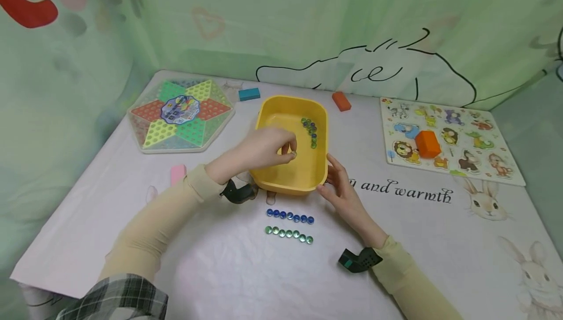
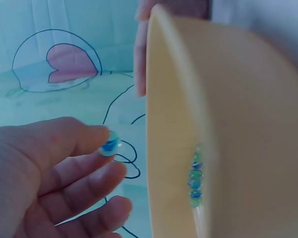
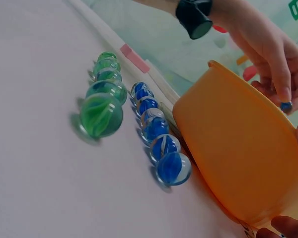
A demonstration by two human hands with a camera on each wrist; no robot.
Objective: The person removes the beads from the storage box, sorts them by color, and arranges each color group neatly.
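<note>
My left hand point(image 1: 268, 148) pinches a blue-and-clear glass marble point(image 2: 109, 144) between thumb and index finger, above the yellow plastic tub point(image 1: 292, 186). The other fingers of that hand are bent loosely. My right hand point(image 1: 344, 194) holds the tub's near right corner from outside, thumb and fingers spread around it. Inside the tub, several green and blue marbles point(image 1: 310, 129) lie clustered along the right wall. On the table before the tub are two rows, blue marbles point(image 3: 173, 168) nearer the tub and green marbles point(image 3: 102, 115) nearer me.
A hexagonal Chinese checkers board point(image 1: 151, 139) lies at the left. An animal puzzle board point(image 1: 455, 141) at the right carries an orange block point(image 1: 427, 144). A blue block point(image 1: 249, 94) and a red-orange block point(image 1: 341, 101) lie behind the tub. A pink block point(image 1: 178, 174) is beside the left forearm.
</note>
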